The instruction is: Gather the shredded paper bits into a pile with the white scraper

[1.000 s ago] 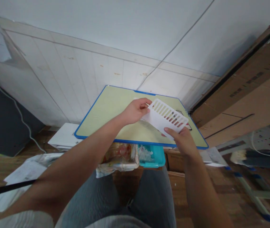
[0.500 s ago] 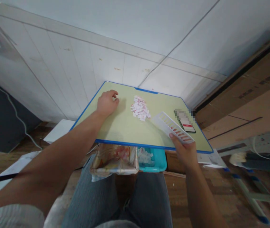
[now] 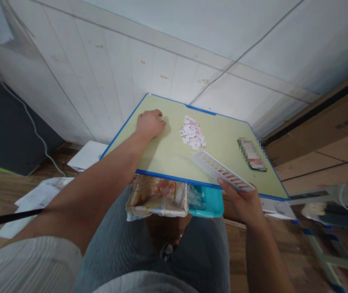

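Observation:
My right hand [image 3: 243, 201] grips one end of a white slotted plastic tray [image 3: 223, 173], long and narrow, with the thumb on top. The tray slants over the front edge of a pale yellow-green tabletop [image 3: 168, 156] with a blue rim. Just beyond the tray's far end lies a loose heap of small white and pink pieces [image 3: 192, 132]; what they are I cannot make out. My left hand [image 3: 151, 123] rests on the tabletop left of the heap, fingers loosely bent and thumb apart, holding nothing.
A phone [image 3: 252, 154], partly blurred out, lies on the table's right side. Under the front edge are a bag-lined box [image 3: 158, 209] and a turquoise bin [image 3: 210, 205] with clear, crumpled-looking contents. Cardboard boxes [image 3: 320, 146] stand at the right. A white wall [image 3: 125, 73] rises behind the table.
My right hand has drawn the tray toward the table's front edge, away from the heap. My left hand stays on the tabletop at the left. The whole view has shifted slightly.

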The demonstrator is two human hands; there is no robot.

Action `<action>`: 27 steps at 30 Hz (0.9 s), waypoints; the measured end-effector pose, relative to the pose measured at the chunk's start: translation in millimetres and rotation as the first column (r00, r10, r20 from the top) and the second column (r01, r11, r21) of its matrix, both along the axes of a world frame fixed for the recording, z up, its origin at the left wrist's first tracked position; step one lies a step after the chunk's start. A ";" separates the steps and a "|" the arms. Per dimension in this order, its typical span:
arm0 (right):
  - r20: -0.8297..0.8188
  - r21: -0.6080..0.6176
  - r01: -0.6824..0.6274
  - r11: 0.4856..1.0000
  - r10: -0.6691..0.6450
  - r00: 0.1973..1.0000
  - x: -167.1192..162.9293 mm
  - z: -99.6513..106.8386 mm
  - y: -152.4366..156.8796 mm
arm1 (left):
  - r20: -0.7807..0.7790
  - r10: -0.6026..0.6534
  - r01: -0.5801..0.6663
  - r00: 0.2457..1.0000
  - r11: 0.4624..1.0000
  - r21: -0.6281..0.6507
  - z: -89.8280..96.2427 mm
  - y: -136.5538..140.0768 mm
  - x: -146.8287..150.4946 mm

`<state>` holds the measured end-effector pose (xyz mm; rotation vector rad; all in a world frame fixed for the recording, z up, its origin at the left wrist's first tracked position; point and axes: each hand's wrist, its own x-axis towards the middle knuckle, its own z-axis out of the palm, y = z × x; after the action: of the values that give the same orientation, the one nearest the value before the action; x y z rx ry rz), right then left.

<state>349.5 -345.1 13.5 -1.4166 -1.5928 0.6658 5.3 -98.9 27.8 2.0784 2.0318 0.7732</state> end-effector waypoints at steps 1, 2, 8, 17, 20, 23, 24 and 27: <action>-0.003 -0.002 -0.020 1.000 0.020 1.000 -3.0 0.7 -2.7 | -0.001 -0.001 0.001 1.000 1.000 -0.004 0.2 -0.2 0.4; -0.009 -0.010 -0.042 0.999 0.042 0.999 -5.8 1.7 -5.3 | -0.002 -0.002 0.002 1.000 1.000 -0.005 0.4 -0.4 0.8; -0.046 -0.102 -0.226 0.969 0.222 0.974 -16.2 13.9 -13.8 | -0.024 -0.026 0.026 0.999 1.000 -0.008 1.2 -2.3 1.7; -0.199 -0.197 -0.190 0.962 0.150 0.968 -19.2 15.8 -9.8 | -0.014 -0.025 0.025 1.000 1.000 -0.014 1.4 -1.7 -0.6; -0.227 -0.031 0.035 0.999 -0.041 0.973 -6.7 12.7 7.6 | -0.021 -0.028 0.028 0.999 1.000 -0.004 -0.4 1.6 -2.2; -0.179 0.116 0.278 0.954 -0.255 0.950 12.7 8.8 30.2 | -0.002 -0.023 0.023 1.000 0.999 0.023 -3.0 5.4 -3.5; -0.163 0.135 0.318 0.938 -0.295 0.941 18.2 7.2 36.5 | 0.006 -0.023 0.023 1.000 0.999 0.029 -3.8 6.4 -3.8; -0.102 0.158 0.370 0.915 -0.358 0.928 25.6 2.8 47.2 | 0.027 -0.023 0.022 0.999 0.999 0.036 -5.4 8.4 -4.4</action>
<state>375.0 -297.8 16.3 -1.4873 -1.2503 0.3419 0.9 -90.5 22.4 2.0939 1.9908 0.8363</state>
